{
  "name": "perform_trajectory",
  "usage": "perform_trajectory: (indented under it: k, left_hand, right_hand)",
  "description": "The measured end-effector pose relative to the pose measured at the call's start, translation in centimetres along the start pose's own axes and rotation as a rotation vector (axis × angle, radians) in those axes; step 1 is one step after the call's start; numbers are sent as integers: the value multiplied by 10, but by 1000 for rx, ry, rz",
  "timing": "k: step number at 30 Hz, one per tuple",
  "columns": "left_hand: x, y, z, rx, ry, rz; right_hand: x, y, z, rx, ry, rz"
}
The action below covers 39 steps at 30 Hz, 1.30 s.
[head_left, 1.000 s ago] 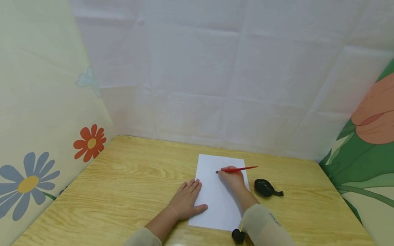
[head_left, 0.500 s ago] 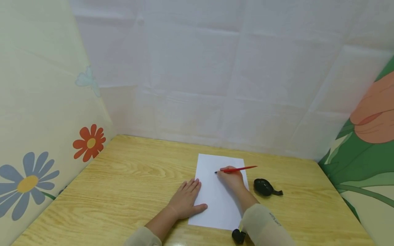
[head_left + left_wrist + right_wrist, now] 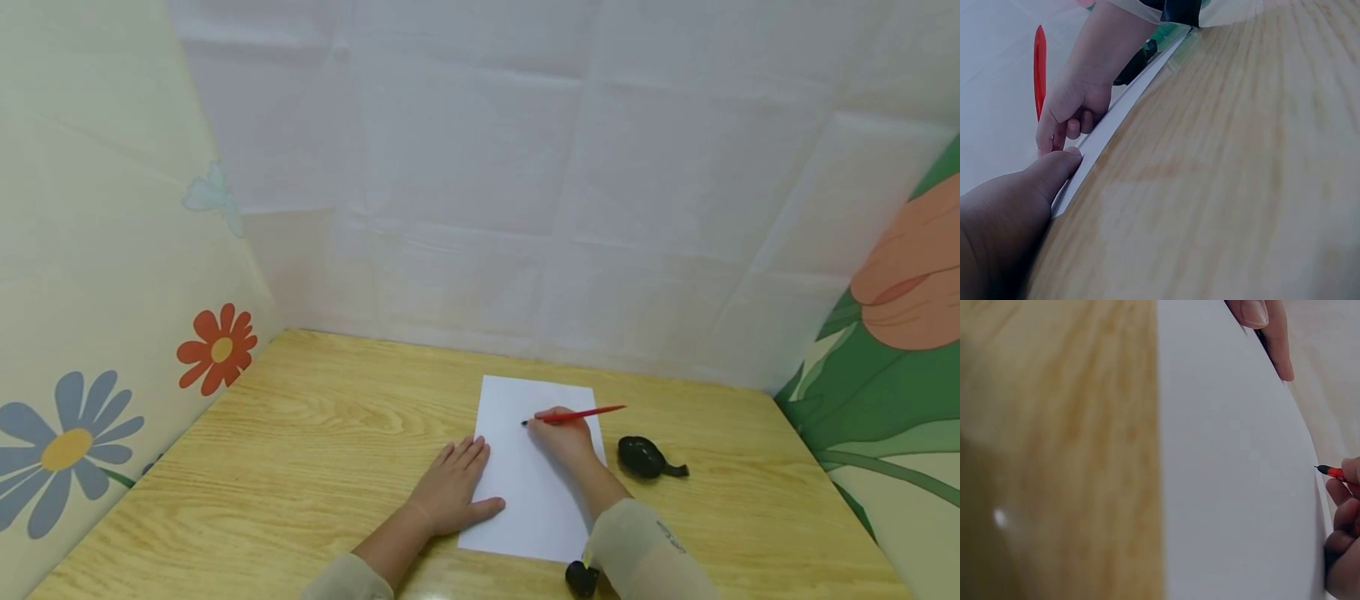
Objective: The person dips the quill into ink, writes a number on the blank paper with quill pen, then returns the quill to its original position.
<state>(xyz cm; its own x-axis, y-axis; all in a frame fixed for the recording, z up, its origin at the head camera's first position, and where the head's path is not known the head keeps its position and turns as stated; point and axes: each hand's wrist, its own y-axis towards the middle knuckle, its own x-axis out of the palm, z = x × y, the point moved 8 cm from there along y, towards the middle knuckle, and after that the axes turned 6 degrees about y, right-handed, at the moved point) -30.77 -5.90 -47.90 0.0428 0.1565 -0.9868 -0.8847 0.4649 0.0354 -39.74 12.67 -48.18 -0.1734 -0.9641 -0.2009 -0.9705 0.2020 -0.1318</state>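
Note:
A blank-looking sheet of white paper (image 3: 517, 517) lies upright on the wooden table. My left hand (image 3: 453, 496) lies flat over its left edge, fingers straight and thumb spread onto the sheet. With my right hand (image 3: 566, 437) I pinch a red pen (image 3: 592, 412) between thumb and fingers. The pen slants, its black tip right at the paper's upper middle. In the right wrist view the dark pen tip (image 3: 1322, 469) points over the sheet from curled fingers (image 3: 1344, 515). The left wrist view shows the right hand (image 3: 1075, 100) beyond my left thumb.
A glossy black oval object with a short tail (image 3: 642, 457) lies right of the paper. A small black rounded thing (image 3: 581, 577) sits by the right sleeve at the sheet's lower corner. A white sheet wall (image 3: 465, 167) rises behind the table (image 3: 337, 400).
The pen tip has shifted very slightly left and toward me, along with the right hand. My left hand and the paper stay in place.

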Motion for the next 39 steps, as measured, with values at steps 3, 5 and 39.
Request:
perform_trajectory:
  k: [3, 5, 39]
  left_hand:
    - [1, 1, 0, -5, 4, -10]
    - [2, 1, -1, -8, 5, -16]
    - [2, 2, 0, -12, 6, -7]
  right_hand:
    - [0, 0, 0, -14, -19, 1]
    - [0, 0, -1, -20, -29, 0]
    - [0, -5, 1, -34, -47, -53]
